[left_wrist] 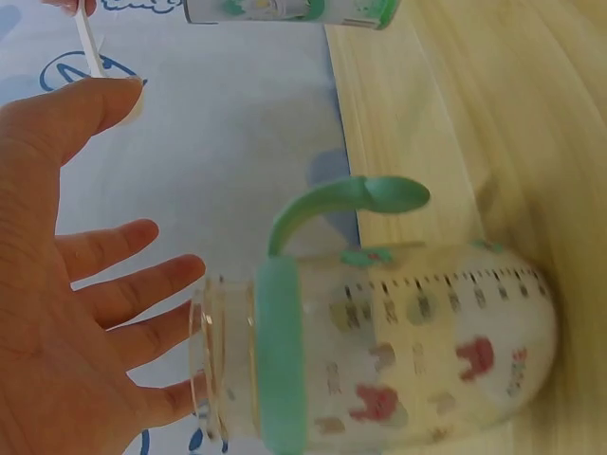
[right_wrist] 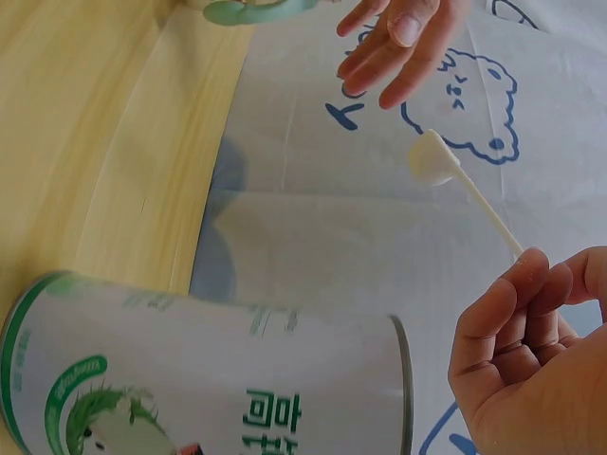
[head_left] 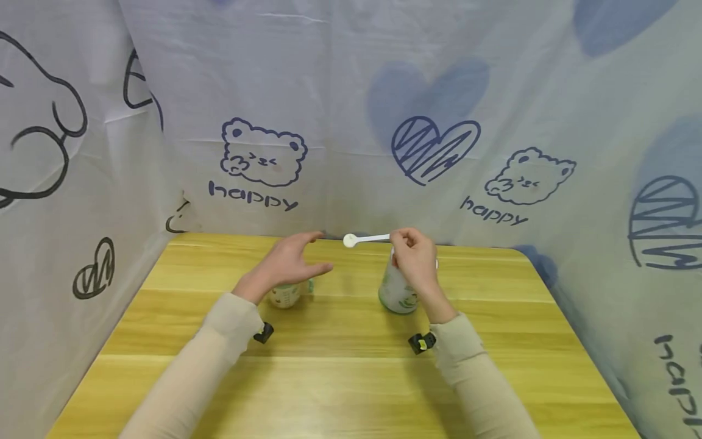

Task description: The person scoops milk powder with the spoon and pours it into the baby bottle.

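My right hand (head_left: pixel 415 256) pinches the thin handle of a white measuring scoop (head_left: pixel 350 241) between thumb and fingers. Pale powder shows in the scoop's bowl, which points left toward my other hand. Below the right hand stands a white and green milk powder can (head_left: pixel 396 294), partly covered by that hand. My left hand (head_left: pixel 287 262) has its fingers spread and holds nothing. It hovers over a clear baby bottle (left_wrist: pixel 417 332) with a mint-green collar and handle. The left wrist view shows the bottle's mouth uncapped, close to the fingers, with measure marks and red rabbit prints on its side.
Both containers stand on a wood-grain table (head_left: pixel 340 378), toward its back edge. A pale cloth (head_left: pixel 340 122) with bear and heart drawings hangs behind and along the sides. Each wrist carries a small black camera.
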Demonstrator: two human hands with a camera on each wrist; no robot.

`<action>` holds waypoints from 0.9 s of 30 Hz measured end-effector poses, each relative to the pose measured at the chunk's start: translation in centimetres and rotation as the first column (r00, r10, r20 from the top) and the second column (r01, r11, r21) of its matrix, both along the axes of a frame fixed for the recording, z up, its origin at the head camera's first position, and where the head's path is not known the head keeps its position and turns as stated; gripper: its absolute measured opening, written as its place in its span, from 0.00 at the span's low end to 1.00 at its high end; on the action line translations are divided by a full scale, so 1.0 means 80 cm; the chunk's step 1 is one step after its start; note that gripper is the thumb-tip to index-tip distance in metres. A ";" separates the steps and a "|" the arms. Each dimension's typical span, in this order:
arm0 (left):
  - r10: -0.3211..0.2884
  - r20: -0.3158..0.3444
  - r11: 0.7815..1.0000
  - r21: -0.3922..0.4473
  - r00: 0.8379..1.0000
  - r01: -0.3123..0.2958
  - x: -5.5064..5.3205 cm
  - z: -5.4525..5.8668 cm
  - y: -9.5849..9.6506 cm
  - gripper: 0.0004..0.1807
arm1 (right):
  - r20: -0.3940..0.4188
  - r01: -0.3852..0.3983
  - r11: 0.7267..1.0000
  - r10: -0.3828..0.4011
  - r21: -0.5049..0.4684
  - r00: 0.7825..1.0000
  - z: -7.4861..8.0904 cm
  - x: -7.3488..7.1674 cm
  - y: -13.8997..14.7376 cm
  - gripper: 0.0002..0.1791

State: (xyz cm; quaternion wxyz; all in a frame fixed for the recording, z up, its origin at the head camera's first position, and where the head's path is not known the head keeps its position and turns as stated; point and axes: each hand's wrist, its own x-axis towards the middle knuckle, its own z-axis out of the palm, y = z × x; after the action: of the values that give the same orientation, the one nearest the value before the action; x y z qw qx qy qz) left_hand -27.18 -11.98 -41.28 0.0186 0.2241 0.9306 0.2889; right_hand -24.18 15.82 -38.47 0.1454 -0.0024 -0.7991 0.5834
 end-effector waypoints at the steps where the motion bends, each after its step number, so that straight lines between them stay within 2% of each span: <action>1: 0.006 0.012 1.000 0.003 1.000 -0.006 0.001 -0.001 -0.003 0.49 | 0.001 -0.005 1.000 0.005 -0.001 1.000 0.000 0.000 -0.002 0.11; 6: 0.018 0.032 1.000 0.018 0.999 -0.018 0.008 -0.006 -0.020 0.48 | -0.004 -0.035 0.999 0.035 -0.008 0.999 -0.002 -0.001 -0.013 0.12; 11: 0.019 0.004 1.000 0.017 1.000 -0.019 0.012 -0.013 -0.037 0.48 | -0.007 -0.070 0.997 0.070 -0.024 0.998 -0.006 -0.004 -0.025 0.13; 21: 0.062 0.035 0.997 0.033 0.997 -0.063 0.022 -0.022 -0.060 0.48 | -0.023 -0.112 0.993 0.111 -0.030 0.994 -0.013 -0.006 -0.050 0.11; 27: 0.075 0.026 0.997 0.027 0.997 -0.076 0.024 -0.028 -0.073 0.47 | -0.015 -0.136 0.990 0.135 -0.025 0.991 -0.016 -0.005 -0.067 0.10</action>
State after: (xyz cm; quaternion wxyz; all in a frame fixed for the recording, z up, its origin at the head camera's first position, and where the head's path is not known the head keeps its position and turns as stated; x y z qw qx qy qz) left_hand -25.23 -17.82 -43.55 0.0164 0.1854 0.9340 0.3050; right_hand -24.54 10.44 -39.73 0.1105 0.0538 -0.7888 0.6022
